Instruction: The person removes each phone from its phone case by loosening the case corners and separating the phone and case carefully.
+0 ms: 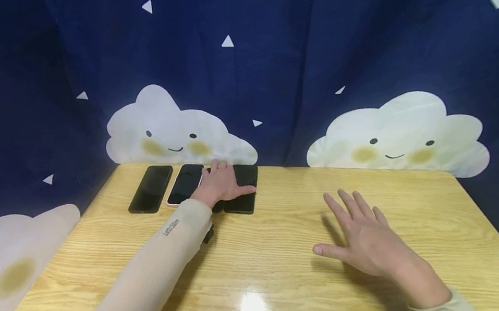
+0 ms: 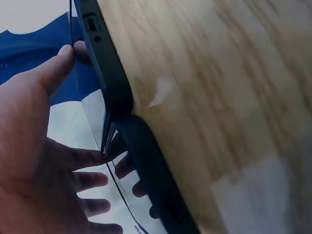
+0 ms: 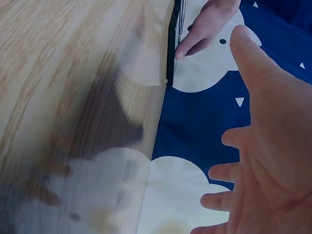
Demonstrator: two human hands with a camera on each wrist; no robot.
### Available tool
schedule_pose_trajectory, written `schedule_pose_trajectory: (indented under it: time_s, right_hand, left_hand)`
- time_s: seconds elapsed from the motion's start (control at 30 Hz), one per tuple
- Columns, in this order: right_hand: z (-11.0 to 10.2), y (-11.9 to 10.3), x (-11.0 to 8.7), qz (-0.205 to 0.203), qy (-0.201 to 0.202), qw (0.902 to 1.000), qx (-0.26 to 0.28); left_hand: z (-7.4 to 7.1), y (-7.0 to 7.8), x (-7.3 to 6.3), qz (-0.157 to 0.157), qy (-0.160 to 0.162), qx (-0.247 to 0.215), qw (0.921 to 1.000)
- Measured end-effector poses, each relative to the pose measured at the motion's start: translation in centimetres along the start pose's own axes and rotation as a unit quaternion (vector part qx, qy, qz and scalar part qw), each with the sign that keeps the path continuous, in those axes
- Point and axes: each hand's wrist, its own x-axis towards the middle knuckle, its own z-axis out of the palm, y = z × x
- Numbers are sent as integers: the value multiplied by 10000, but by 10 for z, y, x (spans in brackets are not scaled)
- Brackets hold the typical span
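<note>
Four flat phones would exceed plain counting, so several lie in a row at the table's back left. My left hand (image 1: 221,182) spreads over the two at the row's right end. Its thumb touches the glossy screen of the rightmost black phone (image 1: 240,204), whose port edge shows in the left wrist view. Beneath the fingers is a neighbouring dark-cased phone (image 2: 151,170), mostly covered in the head view. Left of it lie a pink-rimmed phone (image 1: 186,185) and a black phone (image 1: 151,189). My right hand (image 1: 363,239) hovers above the table, fingers spread, holding nothing.
The wooden table (image 1: 282,265) ends at the back against a dark blue curtain (image 1: 260,73) printed with clouds and white triangles. Bright light reflects off the tabletop near the front.
</note>
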Motion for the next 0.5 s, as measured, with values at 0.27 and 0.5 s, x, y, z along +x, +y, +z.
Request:
schedule_pose_trajectory:
  time_s: [0.27,0.5]
  right_hand:
    - [0,-2,0,-67,23,10000,32]
    - [2,-3,-1,-104,44,9999,20]
  left_hand:
    - [1,0,7,-123,-69,-209,9997]
    - [-3,15,5,-161,-152,-274,9994]
